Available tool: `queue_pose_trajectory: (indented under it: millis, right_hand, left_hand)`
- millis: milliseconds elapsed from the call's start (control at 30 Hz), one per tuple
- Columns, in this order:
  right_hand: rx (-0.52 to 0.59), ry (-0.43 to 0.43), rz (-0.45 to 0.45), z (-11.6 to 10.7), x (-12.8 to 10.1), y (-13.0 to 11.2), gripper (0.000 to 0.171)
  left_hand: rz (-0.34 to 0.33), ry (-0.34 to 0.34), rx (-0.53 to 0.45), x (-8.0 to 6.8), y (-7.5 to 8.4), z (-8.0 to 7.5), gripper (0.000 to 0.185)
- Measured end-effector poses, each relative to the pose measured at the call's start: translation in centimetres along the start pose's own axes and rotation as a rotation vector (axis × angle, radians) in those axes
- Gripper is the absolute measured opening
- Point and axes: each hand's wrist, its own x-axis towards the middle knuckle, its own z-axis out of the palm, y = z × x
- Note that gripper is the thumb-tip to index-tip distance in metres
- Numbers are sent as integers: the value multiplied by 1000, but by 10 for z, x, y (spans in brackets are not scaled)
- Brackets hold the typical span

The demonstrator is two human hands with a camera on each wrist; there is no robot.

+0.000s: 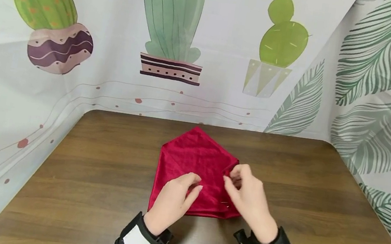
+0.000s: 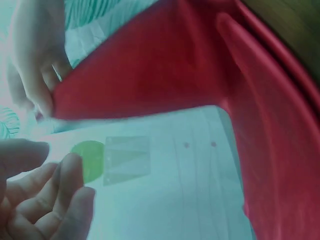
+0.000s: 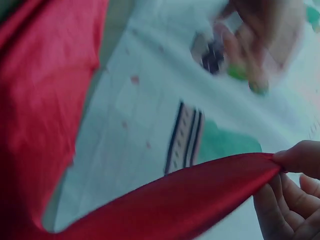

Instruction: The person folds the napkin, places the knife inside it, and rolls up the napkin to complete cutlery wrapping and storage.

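A shiny red cloth lies on the table, its far end coming to a point and its near edge roughly straight. My right hand, over the cloth's right side, pinches a corner between thumb and fingers. That corner is lifted, and the cloth stretches taut from the fingertips in the right wrist view. Above the near left part of the cloth hovers my left hand, its fingers loosely bent and thumb apart. In the left wrist view, nothing is between the fingers of the left hand.
The brown wooden table spreads out on both sides of the cloth. Behind it hangs a white backdrop printed with cacti and leaves. Each wrist wears a dark strap, with a white patch on the left one.
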Motion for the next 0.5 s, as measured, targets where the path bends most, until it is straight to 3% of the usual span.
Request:
queue_pose_trajectory:
  millis: [200,367,500]
  right_hand:
    - [-26,-99,-138,23,-9,-11,28]
    - [-20,-103,-195,30,-13,-13,28]
    - [-1,-102,-217,31,-13,-13,29]
  left_hand:
    - [46,9,-38,2,9,3,34]
    - [104,1,0,1,8,5,24]
    - [109,0,45,1,6,6,19]
